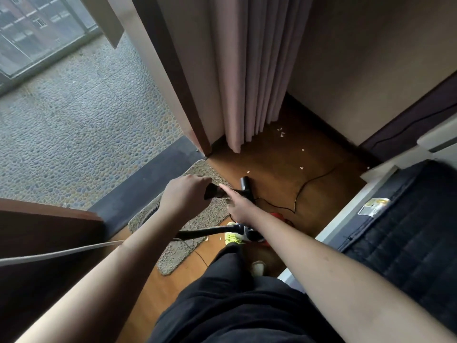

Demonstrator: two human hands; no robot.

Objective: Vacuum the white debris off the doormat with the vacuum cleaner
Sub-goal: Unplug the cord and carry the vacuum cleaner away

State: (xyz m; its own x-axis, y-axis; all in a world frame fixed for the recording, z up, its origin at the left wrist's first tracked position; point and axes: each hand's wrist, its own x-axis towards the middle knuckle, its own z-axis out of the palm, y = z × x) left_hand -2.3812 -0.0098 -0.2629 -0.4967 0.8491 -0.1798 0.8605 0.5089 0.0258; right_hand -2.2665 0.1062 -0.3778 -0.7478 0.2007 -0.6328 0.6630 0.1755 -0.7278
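Left hand [184, 194] wrapped around the black vacuum handle [214, 191], to steer it over the doormat [190, 246]. Right hand [241, 206] with one finger stretched out to the handle (maybe reaching for a switch). Rest of the right fingers hard to tell. White bits [281, 132] mostly on the wood floor [277, 169], past the doormat. Red vacuum body [254, 233] by the feet.

Doormat [180, 246] lies on the floor [284, 169] against the threshold [138, 191] — balcony beyond. Curtain [247, 82] hangs ahead; debris [281, 131] scattered before it. Vacuum cleaner [254, 233] stands right of the doormat — bed [408, 219] further right.
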